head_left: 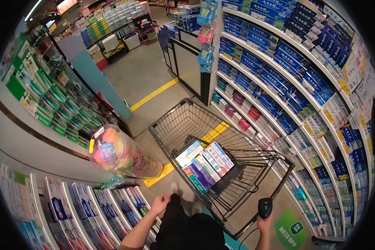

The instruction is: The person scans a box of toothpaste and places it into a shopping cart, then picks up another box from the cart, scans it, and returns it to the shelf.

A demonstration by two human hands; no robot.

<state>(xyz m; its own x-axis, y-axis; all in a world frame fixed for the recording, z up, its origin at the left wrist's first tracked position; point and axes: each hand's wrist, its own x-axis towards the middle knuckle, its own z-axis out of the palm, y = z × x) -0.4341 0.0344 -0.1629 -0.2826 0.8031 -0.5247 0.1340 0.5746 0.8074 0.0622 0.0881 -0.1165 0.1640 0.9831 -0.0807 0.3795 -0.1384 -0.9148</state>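
A wire shopping cart (pixel 196 109) stands in the aisle in front of me. Several toothpaste-type boxes (pixel 208 160) lie together inside it. At the lower right, my right hand (pixel 264 224) is closed on a small black device (pixel 265 207) beside the cart's handle, and a thin cable hangs near it. Whether the fingers also touch the handle bar is hidden. My left hand (pixel 160 204) is held low, left of the cart, near the shelf of boxes, with its fingers curled together. Anything between those fingers is too small to make out.
Curved shelves (pixel 275 58) of blue boxes line the right. A clear bin (pixel 114 152) of colourful balls stands at left, beside hanging toothbrush packs (pixel 50 98). Boxed goods (pixel 108 208) fill the lower left. A black-framed gate (pixel 191 62) stands ahead; yellow tape (pixel 154 95) crosses the floor.
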